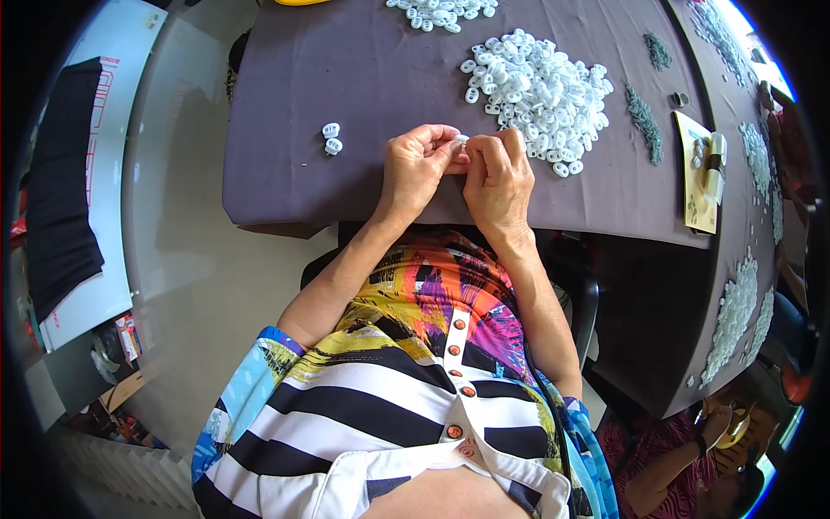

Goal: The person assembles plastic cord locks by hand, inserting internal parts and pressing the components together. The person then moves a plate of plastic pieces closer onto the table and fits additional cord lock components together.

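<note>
My left hand (pixel 417 166) and my right hand (pixel 499 180) meet above the near part of the cloth-covered table. Pinched between their fingertips is a small white plastic piece (pixel 462 138), mostly covered by the fingers. A large heap of white oval plastic pieces with two holes (pixel 546 93) lies just beyond my right hand. To the left of my left hand, two white pieces (pixel 332 138) sit close together on the dark cloth. Whether a smaller part is also in my fingers, I cannot tell.
Another white heap (pixel 441 12) lies at the far edge. Small grey-green bits (pixel 643 123) form piles on the right, near a yellow card (pixel 694 169). A second table (pixel 683 346) holds more white pieces. A co-worker's arm (pixel 670 471) shows at lower right.
</note>
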`<action>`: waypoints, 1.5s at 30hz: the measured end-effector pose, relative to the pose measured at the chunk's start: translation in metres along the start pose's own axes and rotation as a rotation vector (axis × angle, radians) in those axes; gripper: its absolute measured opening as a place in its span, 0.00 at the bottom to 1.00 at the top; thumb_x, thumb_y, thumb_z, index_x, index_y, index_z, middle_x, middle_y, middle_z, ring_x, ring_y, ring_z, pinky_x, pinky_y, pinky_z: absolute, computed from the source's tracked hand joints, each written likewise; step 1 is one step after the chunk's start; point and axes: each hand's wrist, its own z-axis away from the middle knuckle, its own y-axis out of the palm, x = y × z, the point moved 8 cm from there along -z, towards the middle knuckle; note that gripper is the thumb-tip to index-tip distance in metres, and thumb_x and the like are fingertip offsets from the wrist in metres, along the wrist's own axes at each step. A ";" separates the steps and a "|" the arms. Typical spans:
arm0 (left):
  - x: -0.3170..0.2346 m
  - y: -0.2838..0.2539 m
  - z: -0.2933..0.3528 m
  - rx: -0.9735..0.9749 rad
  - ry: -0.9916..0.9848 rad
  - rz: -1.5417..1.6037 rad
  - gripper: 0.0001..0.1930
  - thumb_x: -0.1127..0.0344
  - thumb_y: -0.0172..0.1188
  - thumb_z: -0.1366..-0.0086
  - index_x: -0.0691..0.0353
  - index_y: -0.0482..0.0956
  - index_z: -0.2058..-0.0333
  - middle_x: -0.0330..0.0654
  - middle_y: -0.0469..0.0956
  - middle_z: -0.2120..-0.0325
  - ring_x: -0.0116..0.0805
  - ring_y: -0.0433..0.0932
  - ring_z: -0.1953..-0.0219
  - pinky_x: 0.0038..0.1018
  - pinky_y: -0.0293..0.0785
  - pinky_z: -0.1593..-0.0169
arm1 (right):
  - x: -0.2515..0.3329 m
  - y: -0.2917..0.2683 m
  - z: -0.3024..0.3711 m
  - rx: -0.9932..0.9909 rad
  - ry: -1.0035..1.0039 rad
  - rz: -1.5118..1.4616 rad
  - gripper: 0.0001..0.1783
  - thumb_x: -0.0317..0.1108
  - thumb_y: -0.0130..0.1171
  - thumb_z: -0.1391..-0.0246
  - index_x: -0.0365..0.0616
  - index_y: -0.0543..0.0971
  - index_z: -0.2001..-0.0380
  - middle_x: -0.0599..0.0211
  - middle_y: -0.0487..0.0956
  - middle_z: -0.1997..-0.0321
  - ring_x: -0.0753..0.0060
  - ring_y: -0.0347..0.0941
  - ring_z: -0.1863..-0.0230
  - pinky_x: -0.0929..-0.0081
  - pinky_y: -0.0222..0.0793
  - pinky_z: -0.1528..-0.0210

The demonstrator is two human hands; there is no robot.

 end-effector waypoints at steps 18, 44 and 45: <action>-0.007 0.005 0.008 -0.041 0.149 -0.209 0.05 0.76 0.54 0.38 0.71 0.76 0.66 0.35 0.76 0.74 0.18 0.74 0.72 0.18 0.76 0.66 | -0.003 0.002 0.003 -0.063 0.020 0.032 0.07 0.22 0.56 0.58 0.46 0.73 0.74 0.63 0.65 0.74 0.61 0.66 0.75 0.66 0.64 0.77; -0.005 0.001 0.005 -0.090 0.044 -0.038 0.08 0.75 0.52 0.38 0.74 0.75 0.62 0.46 0.79 0.71 0.30 0.79 0.73 0.24 0.80 0.66 | -0.006 -0.004 0.005 -0.034 0.148 0.150 0.01 0.30 0.55 0.50 0.48 0.73 0.72 0.65 0.68 0.72 0.59 0.70 0.73 0.65 0.66 0.75; -0.006 0.001 0.005 -0.091 0.055 -0.036 0.08 0.75 0.52 0.38 0.74 0.75 0.62 0.47 0.79 0.71 0.30 0.80 0.73 0.25 0.80 0.66 | -0.006 -0.004 0.005 -0.034 0.147 0.151 0.01 0.30 0.55 0.50 0.48 0.73 0.72 0.65 0.68 0.72 0.59 0.70 0.73 0.65 0.66 0.75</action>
